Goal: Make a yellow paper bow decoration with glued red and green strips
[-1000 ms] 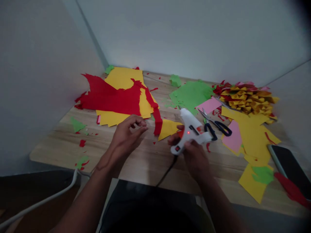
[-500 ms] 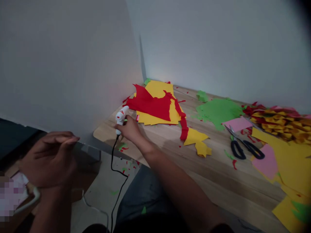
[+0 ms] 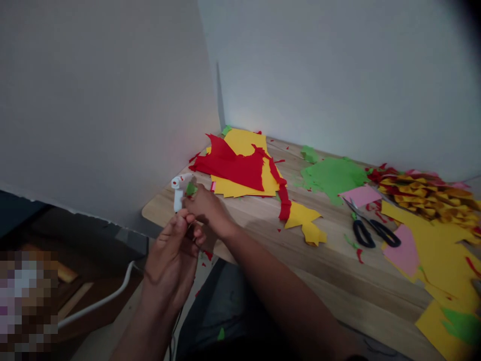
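Wooden table point(image 3: 319, 263), grey walls point(image 3: 124, 100) | left hand point(image 3: 171, 253): fingertips pressed together | right hand point(image 3: 206, 208): by glue gun point(image 3: 178, 195), grip unclear

Toward eight o'clock we count one left hand point(image 3: 169, 263) and one right hand point(image 3: 206, 206); at nine, one glue gun point(image 3: 178, 198); between three and four, one pair of scissors point(image 3: 362, 217). We make out one big red sheet point(image 3: 240, 170) by the centre, one big green sheet point(image 3: 334, 175) and one heap of folded paper point(image 3: 428, 195) at three, two pink sheets point(image 3: 361, 195) at three and near four, and one white tube point(image 3: 108, 299) at eight. Sheets in the yellow stack point(image 3: 244, 142) at twelve, and the scraps point(image 3: 359, 256), we cannot count.
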The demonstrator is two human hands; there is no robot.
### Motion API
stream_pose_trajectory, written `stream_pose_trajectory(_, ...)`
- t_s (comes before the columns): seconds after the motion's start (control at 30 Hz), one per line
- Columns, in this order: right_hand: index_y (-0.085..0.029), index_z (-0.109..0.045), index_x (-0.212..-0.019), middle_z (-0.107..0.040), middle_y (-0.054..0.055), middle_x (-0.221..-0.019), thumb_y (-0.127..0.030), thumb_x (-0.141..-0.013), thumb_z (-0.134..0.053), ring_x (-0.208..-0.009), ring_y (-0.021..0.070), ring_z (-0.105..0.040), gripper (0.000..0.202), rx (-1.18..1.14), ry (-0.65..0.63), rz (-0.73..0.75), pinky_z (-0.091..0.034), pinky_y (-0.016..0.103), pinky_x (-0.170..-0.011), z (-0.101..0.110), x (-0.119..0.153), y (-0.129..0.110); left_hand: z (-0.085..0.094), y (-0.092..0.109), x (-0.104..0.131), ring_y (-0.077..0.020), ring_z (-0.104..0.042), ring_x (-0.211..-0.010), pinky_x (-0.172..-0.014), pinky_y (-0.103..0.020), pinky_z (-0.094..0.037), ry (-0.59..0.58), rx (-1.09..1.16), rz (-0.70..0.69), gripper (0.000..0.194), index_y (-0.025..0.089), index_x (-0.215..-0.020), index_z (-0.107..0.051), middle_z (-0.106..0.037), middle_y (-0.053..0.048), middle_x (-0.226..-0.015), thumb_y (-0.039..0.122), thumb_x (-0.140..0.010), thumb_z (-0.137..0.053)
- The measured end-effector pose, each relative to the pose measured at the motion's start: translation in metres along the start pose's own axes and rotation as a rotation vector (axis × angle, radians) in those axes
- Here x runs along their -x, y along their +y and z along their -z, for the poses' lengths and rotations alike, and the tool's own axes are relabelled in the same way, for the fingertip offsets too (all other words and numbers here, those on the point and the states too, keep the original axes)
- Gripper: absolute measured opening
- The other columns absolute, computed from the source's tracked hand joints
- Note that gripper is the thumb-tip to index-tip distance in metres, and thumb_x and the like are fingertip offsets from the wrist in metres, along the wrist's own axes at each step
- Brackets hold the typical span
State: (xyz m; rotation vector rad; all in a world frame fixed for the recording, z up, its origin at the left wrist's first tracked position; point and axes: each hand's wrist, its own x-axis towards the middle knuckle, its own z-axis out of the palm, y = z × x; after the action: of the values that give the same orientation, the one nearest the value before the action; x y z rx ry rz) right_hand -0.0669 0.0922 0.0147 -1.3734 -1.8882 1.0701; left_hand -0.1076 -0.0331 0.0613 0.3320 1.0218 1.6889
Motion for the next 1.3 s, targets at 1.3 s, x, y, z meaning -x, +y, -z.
stream_pose_trajectory(1.3, -0.020, -0.070, -0.095, -0.068, 0.000, -0.065, -0.033, -0.093, -0.054, -0.055, 0.0132, -0.058, 0.021, 0.252, 0.400, -0.143, -0.039, 0.025, -0.058, 0.211, 0.150, 0.172, -0.146, -0.165, -0.126, -0.0251, -0.057, -0.108, -0.096, -0.040, -0.046, -1.512, -1.535, -0.807, 0.034, 0.019, -0.105, -0.070, -0.064, -0.010, -0.114, 0.008, -0.078, -0.052)
